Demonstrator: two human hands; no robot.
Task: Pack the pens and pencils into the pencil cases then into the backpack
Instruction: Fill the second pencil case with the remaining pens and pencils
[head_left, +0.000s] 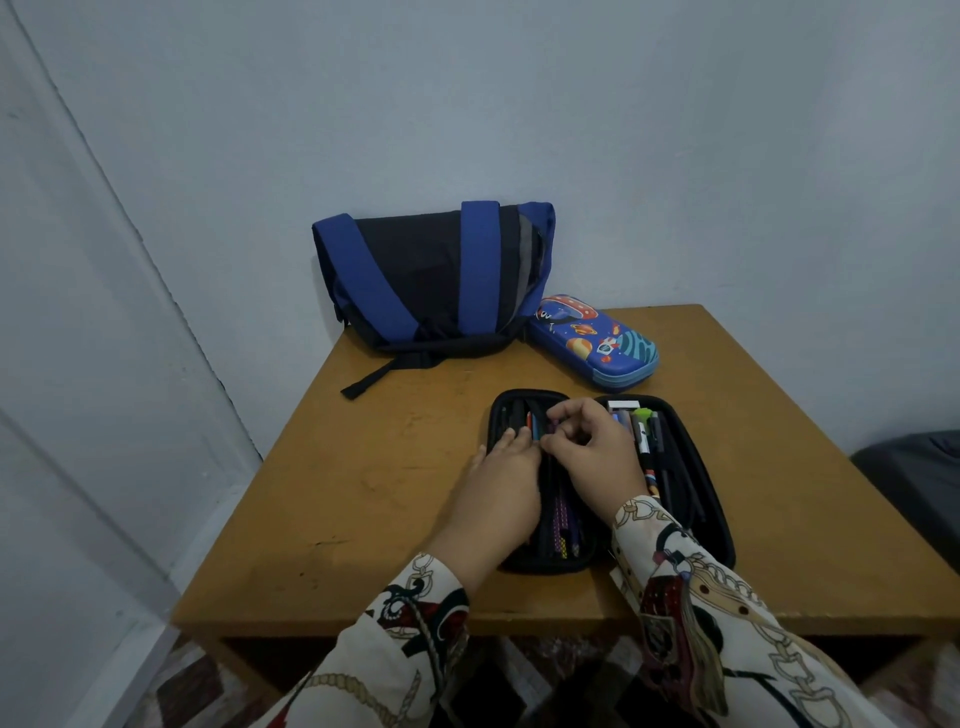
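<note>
A black pencil case lies open flat on the wooden table, with pens and pencils in both halves. My left hand rests on the left half, fingers straight over the pens there. Over the middle of the case, my right hand has its fingers curled and pinches the top of a pen. More pens and markers lie in the right half. A blue space-print pencil case lies shut behind it. The blue and black backpack leans on the wall at the table's back.
A black strap from the backpack trails onto the table. A dark grey object stands to the right of the table. The wall is close behind and to the left. Patterned floor shows below the table's front edge.
</note>
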